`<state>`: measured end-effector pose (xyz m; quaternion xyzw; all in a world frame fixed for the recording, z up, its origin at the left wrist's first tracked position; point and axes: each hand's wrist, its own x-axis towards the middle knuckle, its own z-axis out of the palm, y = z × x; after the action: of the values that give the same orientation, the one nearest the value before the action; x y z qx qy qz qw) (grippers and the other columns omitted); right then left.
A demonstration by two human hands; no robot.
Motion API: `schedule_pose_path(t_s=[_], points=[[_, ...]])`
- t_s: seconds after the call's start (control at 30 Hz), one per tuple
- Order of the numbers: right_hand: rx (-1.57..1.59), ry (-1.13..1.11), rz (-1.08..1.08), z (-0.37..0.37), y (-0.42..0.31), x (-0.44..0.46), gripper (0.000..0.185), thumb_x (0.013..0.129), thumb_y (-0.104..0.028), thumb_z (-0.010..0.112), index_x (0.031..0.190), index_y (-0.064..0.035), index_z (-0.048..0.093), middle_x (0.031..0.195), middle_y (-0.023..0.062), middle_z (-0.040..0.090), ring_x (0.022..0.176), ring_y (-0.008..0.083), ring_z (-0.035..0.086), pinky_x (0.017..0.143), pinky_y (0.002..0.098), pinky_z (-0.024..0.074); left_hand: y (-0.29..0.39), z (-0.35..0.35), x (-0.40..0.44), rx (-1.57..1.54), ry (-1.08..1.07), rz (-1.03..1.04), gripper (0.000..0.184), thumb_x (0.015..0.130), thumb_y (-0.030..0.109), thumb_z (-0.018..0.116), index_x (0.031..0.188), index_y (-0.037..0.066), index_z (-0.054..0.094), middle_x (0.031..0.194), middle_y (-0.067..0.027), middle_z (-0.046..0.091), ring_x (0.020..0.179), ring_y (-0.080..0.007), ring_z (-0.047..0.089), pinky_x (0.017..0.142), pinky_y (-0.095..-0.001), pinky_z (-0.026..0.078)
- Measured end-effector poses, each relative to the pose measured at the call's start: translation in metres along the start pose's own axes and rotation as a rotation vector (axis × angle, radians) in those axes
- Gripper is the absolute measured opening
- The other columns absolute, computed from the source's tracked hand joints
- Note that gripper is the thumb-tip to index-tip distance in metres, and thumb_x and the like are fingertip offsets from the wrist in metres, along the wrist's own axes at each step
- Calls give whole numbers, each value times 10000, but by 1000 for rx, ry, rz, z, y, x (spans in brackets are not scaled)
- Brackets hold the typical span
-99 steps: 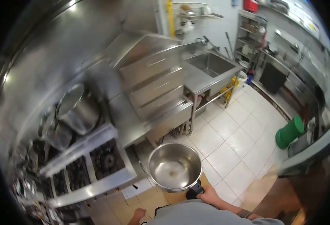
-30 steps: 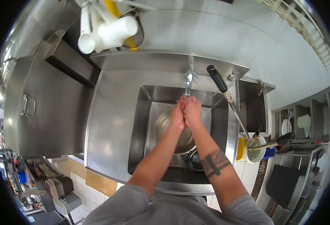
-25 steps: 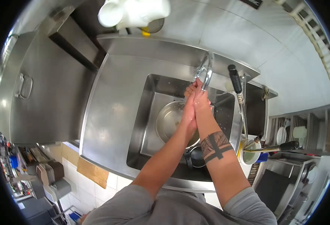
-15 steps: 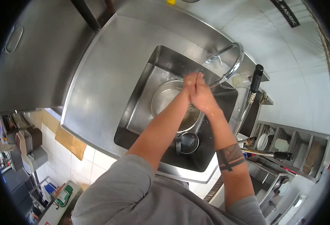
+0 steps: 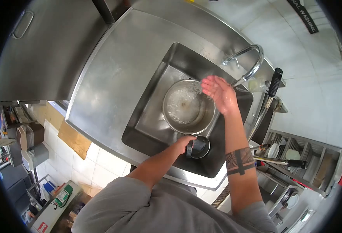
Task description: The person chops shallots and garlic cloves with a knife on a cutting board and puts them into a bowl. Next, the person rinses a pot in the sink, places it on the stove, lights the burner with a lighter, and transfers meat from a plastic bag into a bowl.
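Note:
A round steel pot (image 5: 184, 106) stands in the sink basin (image 5: 145, 116) with splashing water in it. My right hand (image 5: 220, 93) is cupped under the curved faucet (image 5: 256, 58), palm up, fingers extended, with water running off it over the pot's rim. It holds no object. Close to the near side of the pot, my left hand (image 5: 185, 143) has its fingers at the black handle (image 5: 189, 149), closed around it. Beside that handle lies a small dark round vessel (image 5: 201, 147) in the basin's near part.
Steel counter (image 5: 104, 81) extends left of the basin. A sprayer with a black grip (image 5: 275, 82) rises right of the faucet, and another black-gripped hose (image 5: 296, 164) lies lower right. A dish rack (image 5: 303, 159) is at the right, and cardboard (image 5: 74, 139) lies on the floor.
My hands, pressed together under the water before, have parted. The left has come down to the black handle, while the right has stayed by the faucet and opened. Water now splashes inside the pot.

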<state>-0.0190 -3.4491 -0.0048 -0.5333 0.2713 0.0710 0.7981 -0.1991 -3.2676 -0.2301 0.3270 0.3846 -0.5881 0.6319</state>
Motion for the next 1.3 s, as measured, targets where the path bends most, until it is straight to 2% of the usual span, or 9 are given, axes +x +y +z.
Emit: schedule_pose_path(t_s=[0.17, 0.23, 0.43, 0.57, 0.7, 0.83, 1.07, 1.2, 1.3], points=[[417, 41, 248, -64, 150, 44, 284, 1060, -199, 559, 1252, 3, 616, 1228, 165, 688, 1139, 311, 680, 977, 451, 564, 30, -6, -62, 311, 197, 182, 219, 793, 83, 788, 674, 47, 609, 650, -78, 586, 512, -198, 563, 487, -393, 501], [160, 529, 537, -66, 200, 61, 271, 1027, -232, 592, 1170, -7, 643, 1043, 111, 704, 963, 277, 696, 929, 377, 565, 54, -20, -91, 417, 167, 224, 223, 739, 48, 751, 611, 41, 569, 558, -68, 534, 454, -189, 542, 420, -400, 462], [90, 988, 176, -71, 291, 124, 317, 956, -200, 570, 1193, -67, 734, 1065, 168, 730, 968, 294, 712, 813, 435, 555, 103, -72, -108, 887, 163, 84, 224, 693, 54, 746, 565, -2, 571, 537, -103, 564, 392, -200, 528, 367, -394, 433], [144, 565, 126, -42, 357, 180, 259, 960, -245, 526, 913, -70, 712, 839, 74, 681, 747, 216, 629, 679, 402, 504, 102, -76, -87, 1100, 170, 57, 236, 686, 88, 728, 550, -27, 573, 512, -119, 559, 398, -215, 547, 383, -401, 432], [-1389, -719, 179, -67, 419, 90, 380, 1000, -290, 537, 1250, -82, 734, 1244, 146, 753, 1071, 319, 728, 899, 547, 554, 114, -79, -92, 1235, 240, 89, 208, 685, 100, 703, 586, -39, 585, 507, -143, 557, 409, -233, 568, 391, -410, 446], [-1760, -116, 456, -129, 298, 92, 334, 1030, -286, 557, 1252, -129, 750, 1257, 135, 744, 1241, 320, 685, 1030, 474, 538, 121, -87, -93, 1288, 240, 113, 182, 679, 117, 695, 633, -45, 625, 527, -159, 580, 431, -244, 597, 423, -405, 477], [-1754, -437, -776, -80, 258, 143, 321, 957, -186, 575, 1193, -72, 760, 1253, 110, 744, 1210, 275, 684, 1041, 422, 531, 108, -75, -83, 1464, 449, 259, 386, 769, 204, 686, 1041, -70, 697, 978, -276, 749, 945, -417, 744, 846, -487, 580], [-1806, -63, 451, -90, 274, 74, 399, 962, -315, 613, 1244, -71, 754, 1309, 127, 720, 1207, 292, 689, 1049, 424, 522, 132, -67, -97, 1542, 501, 360, 430, 783, 216, 686, 1107, -67, 688, 1090, -289, 742, 1120, -436, 702, 965, -506, 546], [-1245, -56, 323, -39, 419, 72, 468, 962, -302, 593, 1323, -24, 699, 1325, 153, 703, 1198, 296, 686, 990, 408, 544, 118, -73, -91, 1539, 413, 322, 410, 784, 199, 680, 1090, -74, 688, 1027, -290, 750, 1004, -442, 735, 894, -504, 574]])
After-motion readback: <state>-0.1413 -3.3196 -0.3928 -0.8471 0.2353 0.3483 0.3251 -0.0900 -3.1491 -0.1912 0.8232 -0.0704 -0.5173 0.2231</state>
